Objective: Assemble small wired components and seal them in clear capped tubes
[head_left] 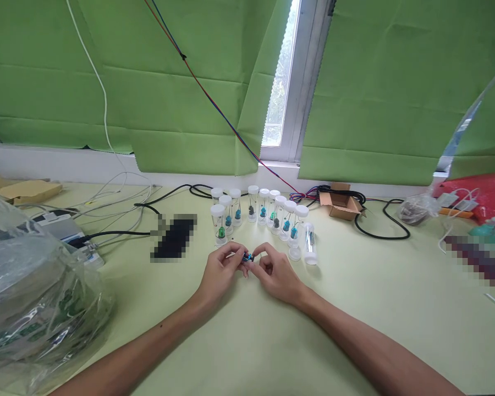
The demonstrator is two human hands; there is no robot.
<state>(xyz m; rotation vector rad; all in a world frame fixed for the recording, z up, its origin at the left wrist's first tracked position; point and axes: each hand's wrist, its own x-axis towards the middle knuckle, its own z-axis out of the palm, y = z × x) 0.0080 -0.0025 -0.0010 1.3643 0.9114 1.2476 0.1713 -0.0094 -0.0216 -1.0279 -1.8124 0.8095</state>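
Between the fingertips of both hands is a small blue-and-black part (248, 257), too small to make out fully. My left hand (224, 268) pinches its blue side between thumb and forefinger. My right hand (277, 274) has thumb and forefinger closed about its dark end, the other fingers curled in. Just beyond the hands stand several clear tubes with white caps, such as one tube (218, 224) at the left front, with small green, blue or dark pieces inside. Another capped tube (310, 245) is by my right hand, near a small clear-and-white cap (295, 253).
On the left, a large clear plastic bag (45, 308) covers a bulky item beside white boxes and cables. A blurred black slab (174, 237) lies left of the hands. An open cardboard box (341, 206), black cable (385, 237) and red bag (484, 195) are to the right.
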